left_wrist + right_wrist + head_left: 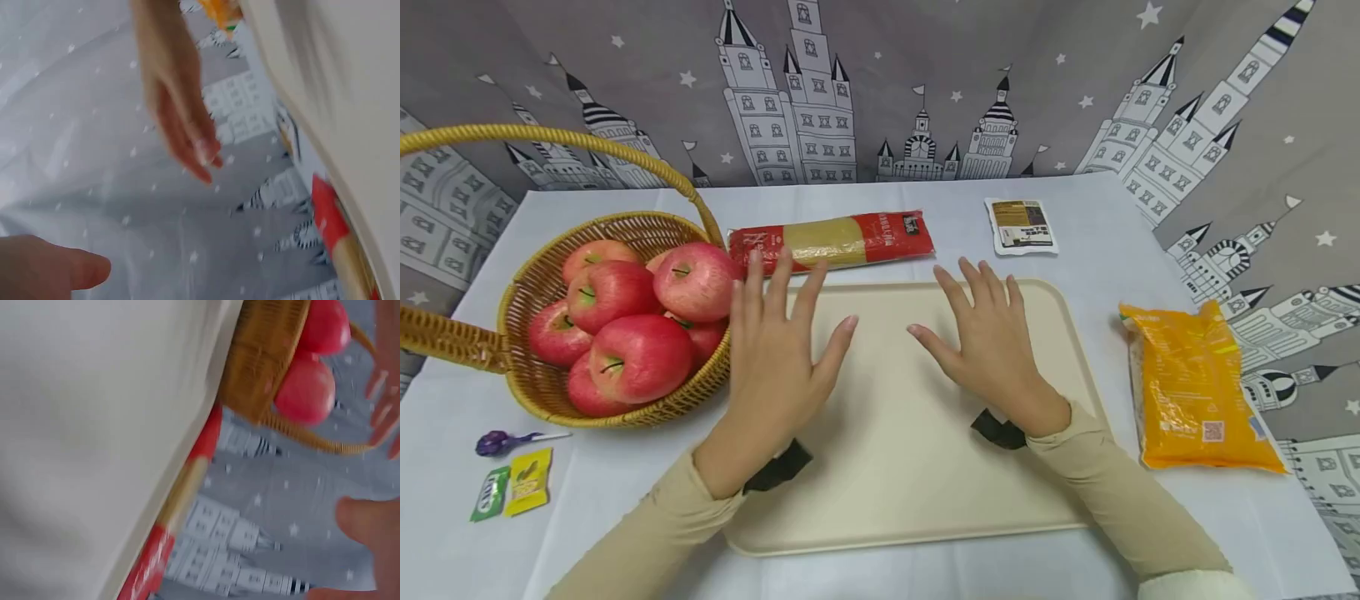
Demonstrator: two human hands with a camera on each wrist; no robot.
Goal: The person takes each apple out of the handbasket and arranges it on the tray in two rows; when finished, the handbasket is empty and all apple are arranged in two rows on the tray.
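Observation:
Both hands hover palm down above a cream tray (pixel 910 467), fingers spread and nothing held. The left hand (pixel 782 358) is over the tray's left part, close to the rim of a wicker basket (pixel 700 392) heaped with red apples (pixel 642 358). Over the tray's right half is the right hand (pixel 988 346), its thumb pointing toward the left one. In the left wrist view the right hand (pixel 178 94) appears across the tray, with the left thumb (pixel 81 269) at lower left. The right wrist view shows the basket (pixel 262 356) and part of the left hand (pixel 389 394).
Behind the tray lies a red and yellow packet of noodles (pixel 831 242). A small white sachet (pixel 1021 226) is at back right, an orange bag (pixel 1198 392) at right. A purple lollipop (pixel 501 442), a green packet (pixel 491 493) and a yellow packet (pixel 529 482) lie at front left.

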